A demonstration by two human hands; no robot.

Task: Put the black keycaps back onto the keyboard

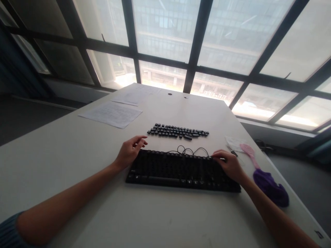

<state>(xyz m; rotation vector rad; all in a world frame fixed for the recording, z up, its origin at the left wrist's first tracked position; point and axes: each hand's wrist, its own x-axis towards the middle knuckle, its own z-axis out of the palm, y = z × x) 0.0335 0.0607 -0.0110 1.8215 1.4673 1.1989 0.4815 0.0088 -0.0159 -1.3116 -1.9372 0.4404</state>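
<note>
A black keyboard [178, 172] lies on the white table, many keys absent from its middle and some left along its top and bottom rows. Loose black keycaps [176, 131] stand in rows behind it. My left hand [131, 150] is at the keyboard's upper left corner, fingers bent and apart, with nothing visible in them. At the upper right part of the keyboard, my right hand [229, 163] has thumb and fingertips pinched together at the top row; whatever is between them is too small to make out. A thin black cable [184, 150] loops behind the keyboard.
Paper sheets [111, 113] lie at the back left of the table [77, 148]. On the right are a pink brush [248, 151], a purple cloth [270, 186] and a small clear bag [232, 142]. Large windows stand beyond the far edge.
</note>
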